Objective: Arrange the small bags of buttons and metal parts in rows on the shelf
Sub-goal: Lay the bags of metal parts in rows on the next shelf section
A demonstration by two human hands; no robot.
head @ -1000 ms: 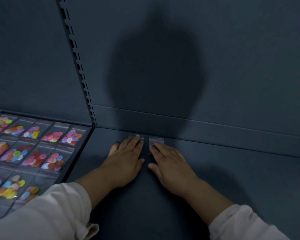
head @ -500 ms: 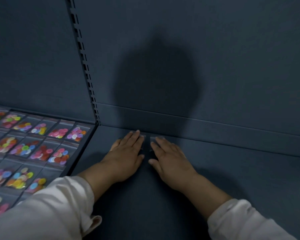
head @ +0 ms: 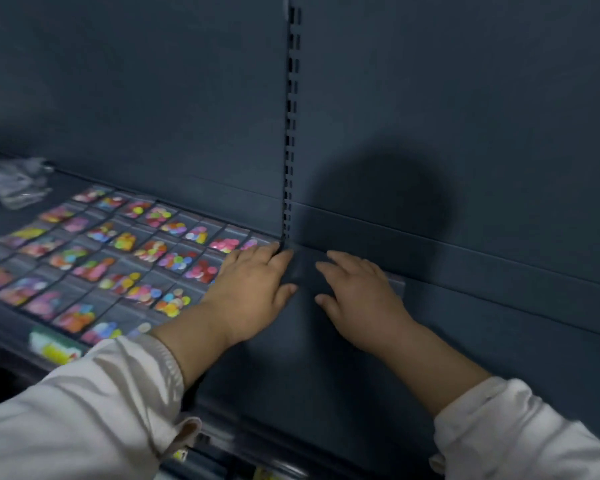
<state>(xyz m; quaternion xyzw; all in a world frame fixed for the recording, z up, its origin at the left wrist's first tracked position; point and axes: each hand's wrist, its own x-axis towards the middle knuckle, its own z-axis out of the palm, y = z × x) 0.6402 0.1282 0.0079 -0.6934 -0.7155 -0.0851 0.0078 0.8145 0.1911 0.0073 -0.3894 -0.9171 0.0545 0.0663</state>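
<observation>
Open-fingered, the left grip (head: pixel 253 282) and right grip (head: pixel 357 289) lay flat at the back of the dark blue metal shelf (head: pixel 326 362), centre frame. A small clear plastic bag (head: pixel 396 283) peeked from under the right grip, nearer it than the left. Rows of colourful button bags (head: pixel 136 258) lay leftward.

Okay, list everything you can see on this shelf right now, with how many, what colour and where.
button bags: many, too blurred to count exactly, clear with multicoloured buttons, in rows on the left shelf section
pile of bags: one heap, clear, contents blurred, far left at the back
clear bag: one edge showing, under the right fingers
label: one, yellow and green, front edge on the left
slotted upright: one, dark, between the two sections
back panel: dark blue-grey, behind
shelf: dark blue-grey, right section
sleeves: two, white, bottom corners
left hand: flat at the seam
right hand: flat on the clear bag
</observation>
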